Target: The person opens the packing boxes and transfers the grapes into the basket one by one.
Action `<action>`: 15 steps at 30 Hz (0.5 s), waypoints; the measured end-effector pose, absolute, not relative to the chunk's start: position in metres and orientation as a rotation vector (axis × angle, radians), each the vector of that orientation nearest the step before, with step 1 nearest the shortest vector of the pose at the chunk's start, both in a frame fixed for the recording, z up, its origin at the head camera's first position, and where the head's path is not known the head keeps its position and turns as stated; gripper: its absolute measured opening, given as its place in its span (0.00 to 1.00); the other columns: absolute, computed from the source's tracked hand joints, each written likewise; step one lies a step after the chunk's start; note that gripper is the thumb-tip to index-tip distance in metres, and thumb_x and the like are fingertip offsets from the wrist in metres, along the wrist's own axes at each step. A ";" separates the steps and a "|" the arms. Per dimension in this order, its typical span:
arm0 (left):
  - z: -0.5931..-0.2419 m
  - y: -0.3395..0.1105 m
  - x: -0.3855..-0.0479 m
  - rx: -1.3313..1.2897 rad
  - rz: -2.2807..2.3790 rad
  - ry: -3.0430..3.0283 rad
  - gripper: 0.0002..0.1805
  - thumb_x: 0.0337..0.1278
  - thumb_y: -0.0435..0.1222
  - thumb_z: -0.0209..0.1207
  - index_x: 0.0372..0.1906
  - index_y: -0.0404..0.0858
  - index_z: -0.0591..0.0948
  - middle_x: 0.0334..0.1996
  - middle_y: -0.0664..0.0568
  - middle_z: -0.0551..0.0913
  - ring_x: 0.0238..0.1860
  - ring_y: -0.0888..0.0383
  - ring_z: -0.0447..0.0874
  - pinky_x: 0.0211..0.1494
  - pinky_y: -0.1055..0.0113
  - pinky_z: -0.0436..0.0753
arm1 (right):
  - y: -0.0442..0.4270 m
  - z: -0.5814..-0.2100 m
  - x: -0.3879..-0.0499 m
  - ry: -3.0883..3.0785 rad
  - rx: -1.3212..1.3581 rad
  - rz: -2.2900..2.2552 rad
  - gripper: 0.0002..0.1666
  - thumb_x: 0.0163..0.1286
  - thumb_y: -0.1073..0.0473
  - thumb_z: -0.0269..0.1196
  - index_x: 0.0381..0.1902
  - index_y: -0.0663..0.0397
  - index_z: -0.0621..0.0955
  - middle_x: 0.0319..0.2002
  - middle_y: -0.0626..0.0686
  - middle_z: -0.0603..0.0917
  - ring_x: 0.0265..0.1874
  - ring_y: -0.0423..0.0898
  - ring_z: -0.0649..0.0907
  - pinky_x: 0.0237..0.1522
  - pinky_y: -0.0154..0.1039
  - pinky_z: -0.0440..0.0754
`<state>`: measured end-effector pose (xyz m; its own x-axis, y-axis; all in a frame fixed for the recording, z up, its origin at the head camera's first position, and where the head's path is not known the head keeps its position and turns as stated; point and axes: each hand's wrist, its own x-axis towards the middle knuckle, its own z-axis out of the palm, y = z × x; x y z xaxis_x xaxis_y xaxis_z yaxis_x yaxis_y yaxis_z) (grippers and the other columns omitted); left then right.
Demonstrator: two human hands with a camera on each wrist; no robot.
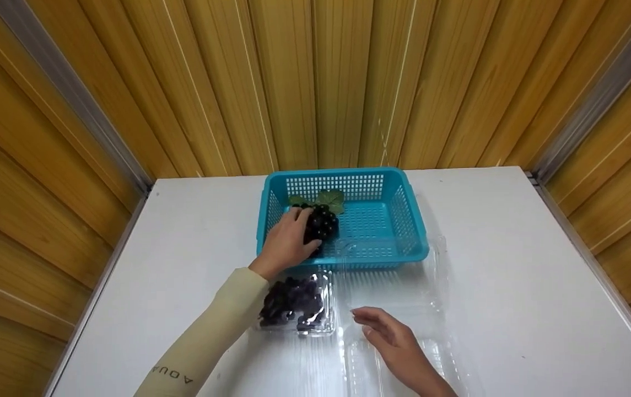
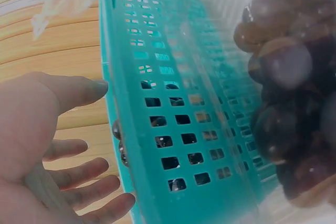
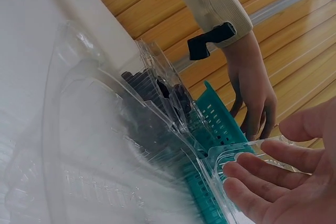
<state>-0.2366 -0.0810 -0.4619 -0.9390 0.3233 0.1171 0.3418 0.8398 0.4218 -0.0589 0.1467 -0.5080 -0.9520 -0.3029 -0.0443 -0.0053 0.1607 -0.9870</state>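
Head: your left hand (image 1: 286, 240) is over dark grapes (image 1: 323, 222) in the blue basket (image 1: 415, 226), your right hand (image 1: 395, 344) beside a clear box (image 1: 392, 289). Left wrist: your left fingers (image 2: 86, 171) spread near the rim (image 2: 106, 51). Right wrist: your right fingers (image 3: 265, 170) extend, slightly apart.

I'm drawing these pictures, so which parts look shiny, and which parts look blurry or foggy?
Head view: white glints on the clear grape box; left wrist view: the close-up grapes at the right look soft and hazy; right wrist view: the near clear plastic clamshell looks milky, smearing what's behind it.
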 end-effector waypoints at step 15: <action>-0.455 -0.092 -0.209 -0.586 -0.690 -2.940 0.37 0.59 0.48 0.63 0.70 0.39 0.65 0.64 0.43 0.71 0.59 0.48 0.75 0.61 0.50 0.77 | 0.146 -0.507 -0.059 2.206 -0.266 -1.916 0.22 0.74 0.56 0.54 0.62 0.60 0.73 0.61 0.58 0.78 0.62 0.46 0.78 0.59 0.26 0.74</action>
